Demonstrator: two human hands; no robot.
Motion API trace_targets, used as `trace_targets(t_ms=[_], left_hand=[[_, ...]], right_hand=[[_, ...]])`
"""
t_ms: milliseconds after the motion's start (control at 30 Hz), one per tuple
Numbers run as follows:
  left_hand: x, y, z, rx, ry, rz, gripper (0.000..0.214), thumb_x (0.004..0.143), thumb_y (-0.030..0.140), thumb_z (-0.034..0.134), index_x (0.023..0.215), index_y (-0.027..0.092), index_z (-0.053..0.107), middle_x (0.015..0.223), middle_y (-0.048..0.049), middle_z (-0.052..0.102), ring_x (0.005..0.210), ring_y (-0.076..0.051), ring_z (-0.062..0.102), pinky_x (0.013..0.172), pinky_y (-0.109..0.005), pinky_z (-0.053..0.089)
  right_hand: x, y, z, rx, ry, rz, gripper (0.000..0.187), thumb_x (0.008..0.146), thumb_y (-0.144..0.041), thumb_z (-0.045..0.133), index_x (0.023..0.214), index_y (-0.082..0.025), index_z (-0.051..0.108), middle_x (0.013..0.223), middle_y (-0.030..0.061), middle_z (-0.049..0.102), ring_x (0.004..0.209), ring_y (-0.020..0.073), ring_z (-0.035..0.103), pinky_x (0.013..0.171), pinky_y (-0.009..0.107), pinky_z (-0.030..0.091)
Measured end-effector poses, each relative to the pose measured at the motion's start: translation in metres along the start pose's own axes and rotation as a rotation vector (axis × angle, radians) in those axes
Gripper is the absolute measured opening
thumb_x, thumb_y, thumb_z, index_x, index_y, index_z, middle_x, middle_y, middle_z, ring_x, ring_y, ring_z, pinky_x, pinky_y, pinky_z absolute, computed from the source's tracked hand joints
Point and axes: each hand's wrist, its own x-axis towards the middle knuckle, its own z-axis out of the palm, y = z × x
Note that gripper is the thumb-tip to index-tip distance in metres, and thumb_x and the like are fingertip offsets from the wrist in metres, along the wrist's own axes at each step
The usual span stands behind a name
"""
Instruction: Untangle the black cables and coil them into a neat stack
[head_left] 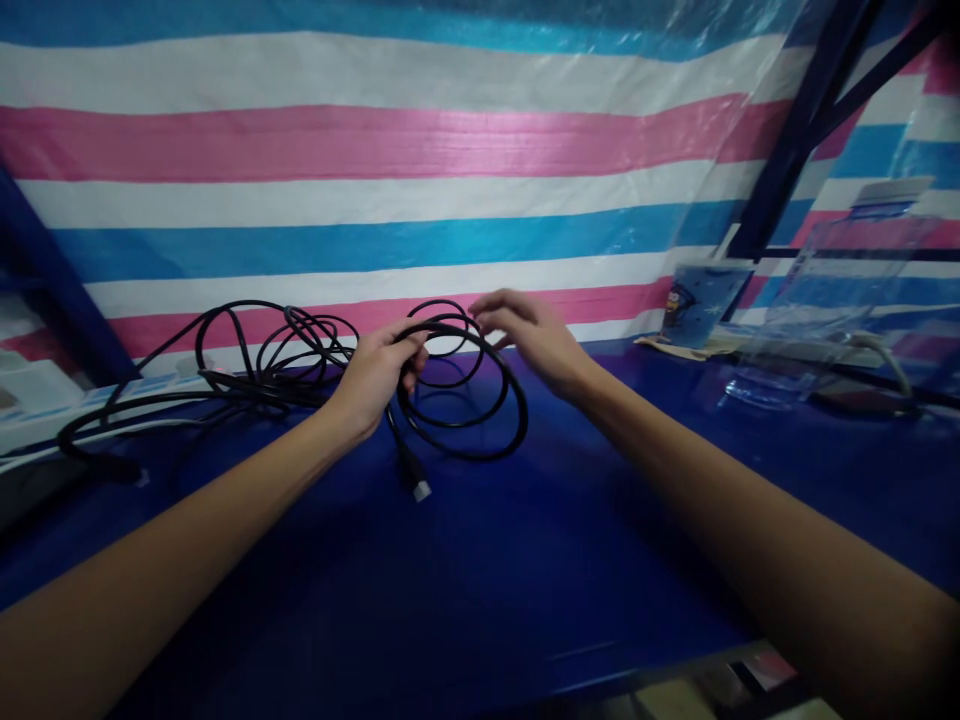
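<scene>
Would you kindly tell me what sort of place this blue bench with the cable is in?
Probably a makeshift workshop or stall: a striped tarp serves as the back wall, a dark metal frame stands at right, and the left hand grips a coiled cable over the bench.

Two bare arms, one person, above dark blue glossy tabletop [480, 600]. Slender left hand [373, 378]: bare, knuckles and thumb visible, bare wrist. Long left forearm [187, 540]: bare over whole visible length, broadening toward near edge of tabletop. Slim right hand [536, 340]: bare, long thin fingers [504, 306], tips slightly blurred. Long right forearm [750, 520]: bare too, smooth, shaded toward tabletop's near right corner.
</scene>
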Motion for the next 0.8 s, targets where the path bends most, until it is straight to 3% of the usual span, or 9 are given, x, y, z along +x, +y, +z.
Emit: trace_targets(t_ms=[33, 100, 167, 233, 433, 533, 633, 700, 800], left_hand=[[-0.001, 0.001, 0.0, 0.007, -0.029, 0.016, 0.01, 0.075, 0.021, 0.057, 0.08, 0.016, 0.064, 0.056, 0.0032, 0.046, 0.042, -0.006, 0.036, 0.041, -0.021, 0.027], [-0.002, 0.002, 0.002, 0.029, -0.106, 0.044, 0.016, 0.071, 0.019, 0.06, 0.085, 0.016, 0.068, 0.057, 0.0031, 0.046, 0.045, -0.007, 0.034, 0.042, -0.021, 0.025], [-0.003, 0.001, 0.004, 0.057, -0.159, 0.06, 0.018, 0.071, 0.021, 0.062, 0.086, 0.016, 0.07, 0.059, 0.0023, 0.048, 0.05, -0.007, 0.037, 0.045, -0.02, 0.028], [-0.003, 0.0, 0.005, 0.049, -0.196, 0.037, 0.016, 0.074, 0.025, 0.063, 0.086, 0.016, 0.07, 0.062, 0.0017, 0.048, 0.053, -0.008, 0.04, 0.048, -0.02, 0.033], [-0.001, -0.007, 0.0, -0.148, -0.233, -0.171, 0.025, 0.083, 0.037, 0.059, 0.099, 0.019, 0.065, 0.071, 0.0015, 0.046, 0.056, -0.009, 0.045, 0.048, -0.021, 0.044], [0.0, -0.006, 0.001, -0.158, -0.146, -0.241, 0.018, 0.08, 0.024, 0.061, 0.097, 0.018, 0.062, 0.062, 0.0043, 0.039, 0.046, -0.007, 0.039, 0.038, -0.018, 0.037], [-0.002, 0.001, 0.004, -0.213, -0.026, -0.155, 0.004, 0.075, 0.014, 0.058, 0.075, 0.016, 0.054, 0.054, 0.0078, 0.028, 0.037, -0.003, 0.022, 0.032, -0.014, 0.019], [-0.003, 0.006, 0.006, -0.234, -0.01, -0.071, 0.013, 0.073, 0.013, 0.058, 0.066, 0.016, 0.048, 0.051, 0.0089, 0.025, 0.036, -0.002, 0.015, 0.032, -0.015, 0.013], [-0.004, 0.012, 0.006, -0.222, -0.003, 0.016, 0.008, 0.069, 0.014, 0.061, 0.069, 0.017, 0.053, 0.049, 0.0091, 0.027, 0.035, -0.002, 0.016, 0.032, -0.016, 0.011]], right_hand=[[0.0, -0.002, -0.001, -0.024, 0.061, -0.038, 0.022, 0.081, -0.026, 0.055, 0.098, -0.015, 0.062, 0.104, 0.0091, 0.062, 0.089, 0.0171, 0.056, 0.076, 0.032, 0.045], [0.0, -0.008, -0.004, -0.075, -0.01, -0.099, 0.026, 0.078, -0.022, 0.057, 0.103, -0.017, 0.062, 0.108, 0.008, 0.062, 0.094, 0.0173, 0.055, 0.079, 0.032, 0.044], [-0.002, -0.012, -0.004, -0.104, -0.224, -0.073, 0.022, 0.079, -0.026, 0.059, 0.098, -0.016, 0.065, 0.089, 0.0053, 0.064, 0.08, 0.0152, 0.056, 0.07, 0.029, 0.044], [-0.003, -0.014, -0.005, -0.08, -0.304, 0.015, 0.024, 0.082, -0.036, 0.058, 0.085, -0.014, 0.066, 0.066, 0.001, 0.056, 0.06, 0.0111, 0.048, 0.055, 0.025, 0.037], [0.0, -0.01, -0.026, 0.061, 0.097, 0.041, 0.055, 0.082, -0.055, 0.057, 0.046, -0.019, 0.037, 0.045, -0.0053, 0.029, 0.043, 0.0059, 0.025, 0.044, 0.025, 0.022], [0.0, -0.016, -0.039, -0.07, -0.185, 0.07, 0.053, 0.08, -0.048, 0.062, 0.044, -0.018, 0.037, 0.044, -0.0051, 0.03, 0.043, 0.0055, 0.024, 0.044, 0.024, 0.02], [-0.004, -0.02, -0.031, -0.291, -0.502, 0.092, 0.047, 0.077, -0.046, 0.066, 0.049, -0.015, 0.045, 0.047, -0.0044, 0.034, 0.046, 0.0054, 0.026, 0.045, 0.023, 0.018], [-0.006, -0.017, -0.014, -0.362, -0.408, -0.04, 0.043, 0.082, -0.048, 0.06, 0.057, -0.014, 0.049, 0.053, -0.0032, 0.039, 0.049, 0.0063, 0.031, 0.047, 0.023, 0.021], [-0.01, -0.006, 0.012, -0.35, -0.082, -0.268, 0.034, 0.089, -0.048, 0.049, 0.083, -0.014, 0.053, 0.066, -0.001, 0.049, 0.058, 0.0088, 0.042, 0.054, 0.023, 0.03]])
